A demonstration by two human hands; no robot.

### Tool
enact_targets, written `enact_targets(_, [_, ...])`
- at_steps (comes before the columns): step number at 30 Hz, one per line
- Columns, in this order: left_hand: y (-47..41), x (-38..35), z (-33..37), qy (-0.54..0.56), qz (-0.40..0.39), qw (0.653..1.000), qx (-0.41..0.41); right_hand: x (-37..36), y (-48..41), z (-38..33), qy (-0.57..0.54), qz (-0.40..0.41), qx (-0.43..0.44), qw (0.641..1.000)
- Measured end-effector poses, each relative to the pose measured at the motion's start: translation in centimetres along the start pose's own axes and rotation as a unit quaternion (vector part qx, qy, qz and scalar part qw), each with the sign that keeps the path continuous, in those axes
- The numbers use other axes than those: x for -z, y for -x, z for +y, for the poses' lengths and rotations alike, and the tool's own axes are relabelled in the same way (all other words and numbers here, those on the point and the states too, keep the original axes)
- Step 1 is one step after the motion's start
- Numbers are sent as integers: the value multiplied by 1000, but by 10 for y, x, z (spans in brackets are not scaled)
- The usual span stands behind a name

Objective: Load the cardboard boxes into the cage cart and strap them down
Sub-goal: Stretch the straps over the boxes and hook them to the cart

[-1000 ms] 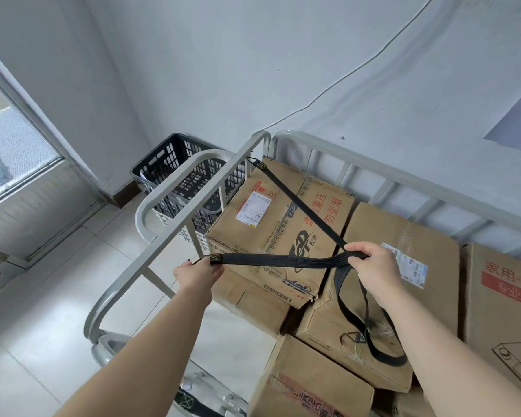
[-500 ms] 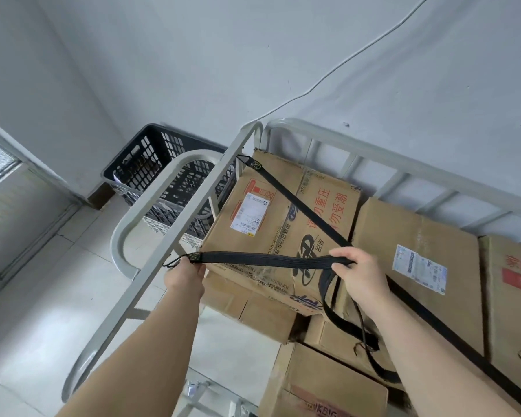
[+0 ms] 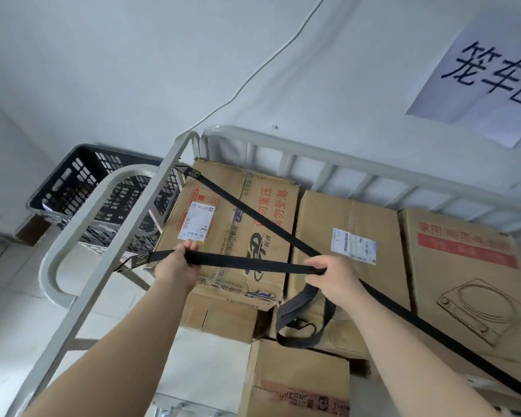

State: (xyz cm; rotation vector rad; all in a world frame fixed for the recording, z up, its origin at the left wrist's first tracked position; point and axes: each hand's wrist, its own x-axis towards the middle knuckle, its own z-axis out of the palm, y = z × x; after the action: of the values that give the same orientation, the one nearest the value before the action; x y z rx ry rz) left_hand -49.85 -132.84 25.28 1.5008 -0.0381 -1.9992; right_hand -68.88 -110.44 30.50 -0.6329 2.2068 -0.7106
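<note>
Several cardboard boxes fill the grey cage cart, stacked in two layers. One black strap runs diagonally over the boxes from the cart's far left corner towards the near right. A second black strap stretches level between my hands. My left hand grips it near its hooked end, which sits at the cart's left rail. My right hand holds its other part, and a slack loop hangs below that hand.
A black plastic crate stands on the floor left of the cart, against the white wall. A paper sign with black characters hangs on the wall at upper right. A thin white cable runs across the wall.
My view has tilted up and shifted right. My left hand has slid right along the strap, away from the hook, which now sits at the left rail. My right hand keeps its hold.
</note>
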Motion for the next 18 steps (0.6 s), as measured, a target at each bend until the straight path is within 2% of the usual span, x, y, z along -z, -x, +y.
enact_targets(3, [56, -32, -37, -33, -49, 998, 28, 18, 14, 24, -3, 12, -19, 1000])
enact_targets(6, [95, -49, -74, -53, -99, 992, 49, 59, 32, 58, -10, 74, -47, 996])
enact_targets(12, [150, -64, -152, -130, -145, 981, 16, 164, 84, 138, -13, 162, -62, 985])
enact_targets(18, [225, -94, -270, -218, -186, 958, -7, 259, 140, 207, 4, 193, -31, 981])
